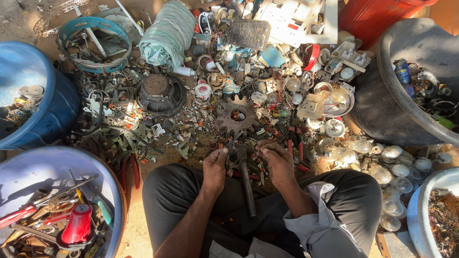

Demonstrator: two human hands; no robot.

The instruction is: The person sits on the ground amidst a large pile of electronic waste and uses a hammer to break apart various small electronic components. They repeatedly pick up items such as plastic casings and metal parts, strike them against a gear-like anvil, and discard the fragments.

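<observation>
Both hands, left hand (214, 168) and right hand (277, 160), pinch a small scrap part (239, 154) above the hammer (245, 179); it could slip into the near floor litter (191, 129).

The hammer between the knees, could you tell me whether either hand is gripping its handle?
No: the hammer lies between both hands, its handle bare.

Sunlit dirt floor (19, 14), scrap-strewn
</observation>
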